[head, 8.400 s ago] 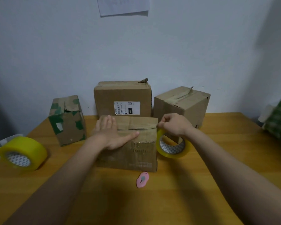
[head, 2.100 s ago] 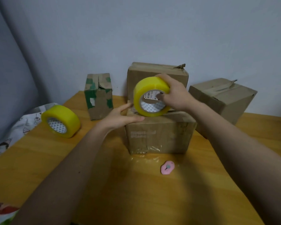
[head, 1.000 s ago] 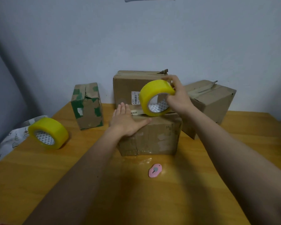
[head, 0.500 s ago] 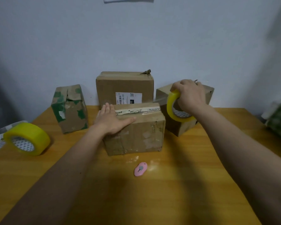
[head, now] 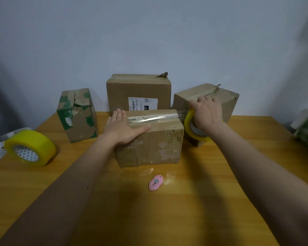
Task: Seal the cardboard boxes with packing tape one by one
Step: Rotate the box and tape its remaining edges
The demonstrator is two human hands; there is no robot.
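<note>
Both hands work on the front cardboard box [head: 149,137] in the middle of the wooden table [head: 185,210]: the left hand [head: 122,128] lies flat with straight fingers on its top left, while the right hand [head: 206,112] curls around a yellow tape roll [head: 190,128] just off its right edge. Clear tape [head: 160,118] stretches from the roll across the lid to the left fingers. Three more boxes stand behind, a second roll [head: 30,148] lies far left, and a pink cutter [head: 156,182] rests near the front.

Single head-worn wide-angle view, looking forward and down, close over wooden table [head: 194,210], wall [head: 149,32] behind
</note>
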